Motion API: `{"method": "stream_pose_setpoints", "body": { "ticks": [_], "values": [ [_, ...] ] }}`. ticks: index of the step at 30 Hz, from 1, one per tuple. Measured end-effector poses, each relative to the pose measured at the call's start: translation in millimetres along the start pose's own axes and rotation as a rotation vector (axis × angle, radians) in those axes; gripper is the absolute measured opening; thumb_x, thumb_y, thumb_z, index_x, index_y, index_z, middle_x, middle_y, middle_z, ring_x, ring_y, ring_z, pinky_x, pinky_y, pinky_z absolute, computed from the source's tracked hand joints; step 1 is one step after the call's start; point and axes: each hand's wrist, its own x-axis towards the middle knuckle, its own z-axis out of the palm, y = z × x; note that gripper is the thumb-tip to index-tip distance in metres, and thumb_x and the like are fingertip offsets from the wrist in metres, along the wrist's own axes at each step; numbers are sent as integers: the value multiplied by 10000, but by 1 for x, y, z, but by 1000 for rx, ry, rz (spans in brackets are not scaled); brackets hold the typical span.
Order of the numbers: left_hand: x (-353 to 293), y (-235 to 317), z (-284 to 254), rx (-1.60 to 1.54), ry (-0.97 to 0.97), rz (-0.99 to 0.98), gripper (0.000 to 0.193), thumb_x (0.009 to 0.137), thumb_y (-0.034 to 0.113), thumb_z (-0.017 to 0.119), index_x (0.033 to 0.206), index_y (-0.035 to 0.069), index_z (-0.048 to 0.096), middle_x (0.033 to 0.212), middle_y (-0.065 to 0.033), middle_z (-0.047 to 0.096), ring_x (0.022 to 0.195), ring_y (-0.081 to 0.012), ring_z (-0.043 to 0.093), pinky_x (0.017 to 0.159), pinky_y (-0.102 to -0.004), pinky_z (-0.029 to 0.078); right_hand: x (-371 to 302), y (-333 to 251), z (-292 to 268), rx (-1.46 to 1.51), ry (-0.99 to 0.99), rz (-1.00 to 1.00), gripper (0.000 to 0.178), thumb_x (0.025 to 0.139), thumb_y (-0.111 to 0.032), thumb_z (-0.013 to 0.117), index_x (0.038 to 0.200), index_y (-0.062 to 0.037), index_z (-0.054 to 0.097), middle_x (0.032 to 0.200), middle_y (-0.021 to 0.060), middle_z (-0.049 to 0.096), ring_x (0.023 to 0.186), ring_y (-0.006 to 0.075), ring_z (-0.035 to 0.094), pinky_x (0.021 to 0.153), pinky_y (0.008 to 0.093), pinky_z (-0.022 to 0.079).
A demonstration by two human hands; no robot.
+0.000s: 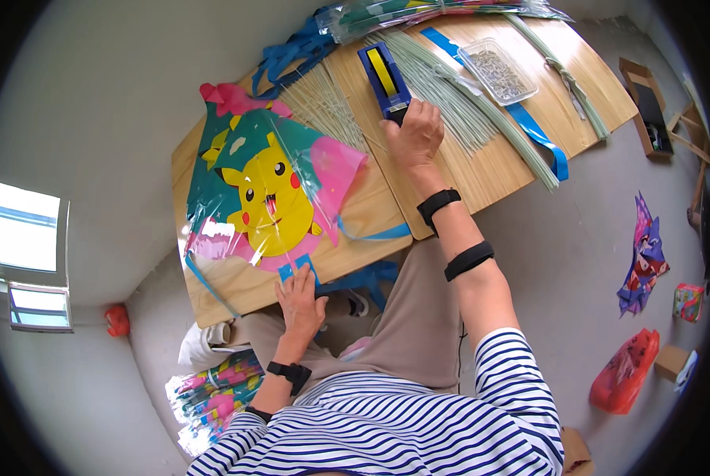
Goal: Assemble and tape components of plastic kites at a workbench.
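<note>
A thin plastic kite sail point(276, 198), teal and pink with a yellow cartoon animal, lies on the wooden table's left part. My left hand point(299, 305) rests with fingers stretched on a short blue strip point(298, 268) at the sail's near edge. Farther off, my right hand point(417, 139) is at the cutter end of a blue tape dispenser point(385, 79) with a yellow core. Its fingers are curled together; what they pinch, if anything, is hidden. Blue ribbons point(379, 232) trail from the sail's near corners.
Thin pale rods point(442, 87) and sticks point(319, 103) lie across the table point(490, 186). A clear tub of small pieces point(498, 71) sits at the far right, near blue ribbon point(291, 59) and plastic-wrapped bundles point(450, 9). A red bag point(625, 373) and boxes point(648, 107) stand on the floor.
</note>
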Motion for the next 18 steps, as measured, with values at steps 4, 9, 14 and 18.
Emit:
{"method": "stream_pose_setpoints", "body": {
  "ticks": [4, 9, 14, 18],
  "values": [
    [1, 0, -2, -11, 7, -1, 680, 707, 149, 803, 1327, -9, 573, 1501, -101, 474, 1282, -360, 460, 1134, -657, 262, 2, -1, -3, -3, -25, 12, 496, 606, -301, 863, 950, -33, 626, 972, 116, 629, 962, 288, 607, 818, 411, 526],
    [0, 1, -1, -34, 28, 4, 669, 707, 145, 800, 1317, -13, 577, 1493, -106, 480, 1269, -364, 464, 1130, -653, 270, 3, -3, -3, 6, -48, 19, 460, 605, -301, 845, 909, -28, 633, 958, 121, 628, 953, 305, 612, 818, 419, 538],
    [1, 0, -1, -48, 49, 14, 671, 705, 147, 799, 1317, -14, 576, 1494, -109, 478, 1262, -367, 465, 1126, -649, 271, 8, -2, -2, 14, -57, 42, 395, 615, -287, 795, 864, -24, 639, 921, 133, 630, 928, 327, 620, 783, 425, 552],
    [-2, -3, 2, -50, 57, 14, 673, 708, 151, 798, 1321, -14, 574, 1498, -109, 474, 1263, -371, 459, 1126, -645, 271, 7, -8, -2, -5, -144, 88, 475, 637, -376, 881, 896, -36, 673, 955, 125, 661, 965, 323, 624, 812, 442, 544]
  ]
}}
